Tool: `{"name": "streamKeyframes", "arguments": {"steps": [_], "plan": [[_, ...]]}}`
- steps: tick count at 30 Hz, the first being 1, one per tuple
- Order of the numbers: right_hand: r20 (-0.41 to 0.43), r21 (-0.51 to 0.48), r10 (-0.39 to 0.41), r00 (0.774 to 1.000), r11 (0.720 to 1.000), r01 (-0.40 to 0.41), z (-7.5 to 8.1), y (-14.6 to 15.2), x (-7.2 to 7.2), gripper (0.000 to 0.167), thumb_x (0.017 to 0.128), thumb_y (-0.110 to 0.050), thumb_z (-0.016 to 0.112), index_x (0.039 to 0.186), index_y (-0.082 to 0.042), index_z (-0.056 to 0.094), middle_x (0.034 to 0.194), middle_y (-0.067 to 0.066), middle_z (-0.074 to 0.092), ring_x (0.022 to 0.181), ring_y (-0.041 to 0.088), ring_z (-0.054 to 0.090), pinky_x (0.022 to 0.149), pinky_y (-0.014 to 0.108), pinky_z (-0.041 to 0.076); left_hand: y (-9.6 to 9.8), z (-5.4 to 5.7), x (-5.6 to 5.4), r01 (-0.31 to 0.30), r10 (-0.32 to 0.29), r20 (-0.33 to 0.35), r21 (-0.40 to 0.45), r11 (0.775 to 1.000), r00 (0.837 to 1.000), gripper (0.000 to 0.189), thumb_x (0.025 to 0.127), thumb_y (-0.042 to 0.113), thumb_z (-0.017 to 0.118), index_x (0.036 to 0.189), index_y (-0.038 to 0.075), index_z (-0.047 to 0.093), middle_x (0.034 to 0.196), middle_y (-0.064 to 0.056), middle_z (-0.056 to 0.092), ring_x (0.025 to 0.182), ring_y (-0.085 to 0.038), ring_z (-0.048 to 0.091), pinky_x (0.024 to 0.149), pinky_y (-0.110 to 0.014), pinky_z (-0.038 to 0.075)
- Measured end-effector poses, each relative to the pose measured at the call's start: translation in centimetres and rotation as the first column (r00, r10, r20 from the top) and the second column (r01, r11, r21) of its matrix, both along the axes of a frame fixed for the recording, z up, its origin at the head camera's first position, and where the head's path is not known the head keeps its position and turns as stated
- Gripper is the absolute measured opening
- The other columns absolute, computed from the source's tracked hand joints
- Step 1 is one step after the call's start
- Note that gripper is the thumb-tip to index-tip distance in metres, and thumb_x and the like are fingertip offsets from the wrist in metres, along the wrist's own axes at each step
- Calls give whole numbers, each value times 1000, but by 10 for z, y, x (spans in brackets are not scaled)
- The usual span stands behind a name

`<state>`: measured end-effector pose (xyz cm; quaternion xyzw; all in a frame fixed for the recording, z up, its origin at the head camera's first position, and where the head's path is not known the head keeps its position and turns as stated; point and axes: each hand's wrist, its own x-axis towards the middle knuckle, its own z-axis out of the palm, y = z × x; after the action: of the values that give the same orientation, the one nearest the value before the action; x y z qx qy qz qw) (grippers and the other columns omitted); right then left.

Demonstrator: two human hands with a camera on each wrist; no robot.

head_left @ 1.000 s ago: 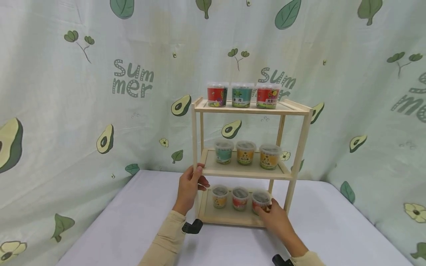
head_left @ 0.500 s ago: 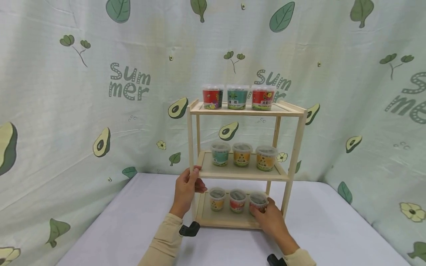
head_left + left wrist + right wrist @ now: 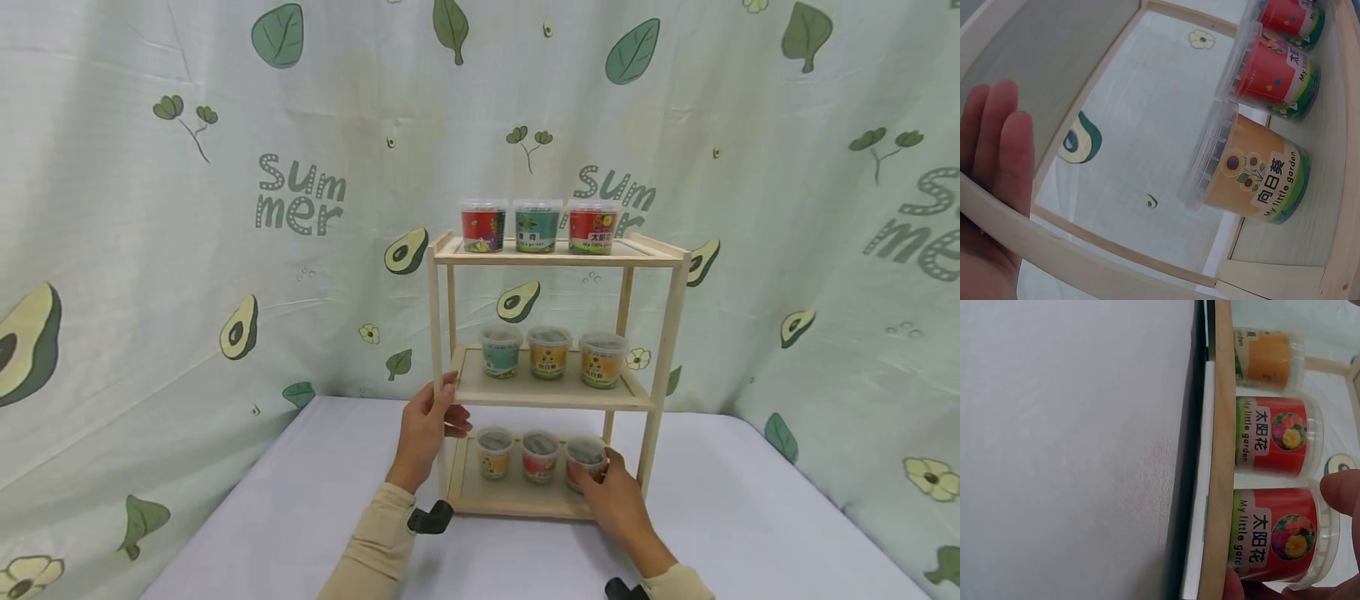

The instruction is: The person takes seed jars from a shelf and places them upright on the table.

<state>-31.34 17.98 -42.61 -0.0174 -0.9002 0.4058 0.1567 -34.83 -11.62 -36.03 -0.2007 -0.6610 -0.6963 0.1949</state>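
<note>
A three-tier wooden rack [image 3: 555, 398] stands on the table with three lidded cups on each tier. My left hand [image 3: 425, 429] holds the rack's left post near the middle shelf; in the left wrist view its fingers [image 3: 1016, 159] reach past the post. On the bottom tier, my right hand [image 3: 617, 492] grips the rightmost red cup [image 3: 1279, 534], thumb at the lid's rim and fingertips low on the cup's side. Beside that cup are another red cup [image 3: 1275, 435] and an orange cup [image 3: 1266, 359].
Above, the middle shelf bears a teal cup [image 3: 500, 354] and two orange cups, and the top one a teal cup [image 3: 536, 227] between two red cups. A white-covered table [image 3: 322, 475] lies under the rack. Behind hangs a printed curtain [image 3: 360, 108].
The head view shifts slightly, so the whole scene sits a little differently in the frame. Both hands keep their places on the rack post and the red cup.
</note>
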Motion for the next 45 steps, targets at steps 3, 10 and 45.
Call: {"name": "streamKeyframes", "arguments": {"steps": [3,10,45], "plan": [[0,-22,-4,1000,1000,4,-1,0,1,93,93,-57,63,143,15,31,108,20,64,95,26,61,77,43,51,0,-1,-1,17,-17,7,4,1000,1000,45,103,41,55,140,16,58,93,-25,67,73,-31,70,66,-40,60],[-5,-46,2,1000,999,-2,1,3,-1,92,92,-56,66,141,15,33,102,16,63,89,23,60,70,35,49,1,6,-4,37,-37,8,-7,999,999,45,104,38,55,141,12,57,105,-24,64,80,-37,70,69,-45,60],[10,-46,11,1000,999,-11,8,4,9,97,91,-64,61,143,14,34,128,34,57,118,45,58,94,53,50,0,4,0,3,-3,-46,-3,1000,999,46,106,28,53,147,7,49,156,-6,41,104,-28,65,70,-43,60]]}}
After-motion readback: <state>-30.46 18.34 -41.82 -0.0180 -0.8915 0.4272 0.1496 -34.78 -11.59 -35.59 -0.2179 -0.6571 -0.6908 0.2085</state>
